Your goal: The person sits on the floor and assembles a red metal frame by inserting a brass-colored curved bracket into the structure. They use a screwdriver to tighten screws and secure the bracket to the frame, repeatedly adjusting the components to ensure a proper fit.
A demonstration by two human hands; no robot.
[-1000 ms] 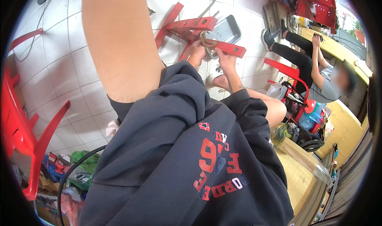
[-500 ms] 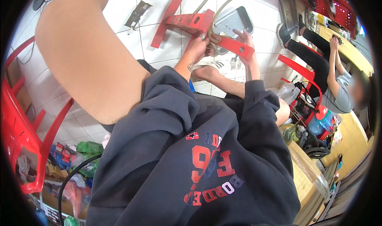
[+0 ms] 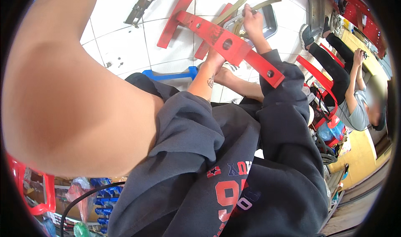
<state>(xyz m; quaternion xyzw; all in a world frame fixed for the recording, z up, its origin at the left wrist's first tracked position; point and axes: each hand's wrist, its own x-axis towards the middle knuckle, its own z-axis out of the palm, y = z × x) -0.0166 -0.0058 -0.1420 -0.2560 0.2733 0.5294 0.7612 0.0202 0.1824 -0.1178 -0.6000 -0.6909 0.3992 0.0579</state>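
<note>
A red metal bar [image 3: 234, 49] with round holes slants across the middle, raised above the white tiled floor [image 3: 125, 40]. My left hand [image 3: 215, 58] grips it from below, half hidden behind the bar, with the bare tattooed forearm leading up to it. My right hand [image 3: 252, 20], in a dark sleeve, reaches past the bar to a grey metal tray [image 3: 271, 22]. Its fingers are closed on a small metal part I cannot make out. Dull olive metal strips [image 3: 238, 4] lie by the tray.
More red bars [image 3: 179, 12] and a grey bracket [image 3: 141, 7] lie on the tiles. A blue crate edge [image 3: 167, 75] sits near my legs. A bare limb [image 3: 75, 99] fills the left. A seated person [image 3: 355, 91] works at the right beside red frames [image 3: 321, 91].
My right hand left the red bar and moved up to the metal tray. The bar now slants lower to the right, held by my left hand alone.
</note>
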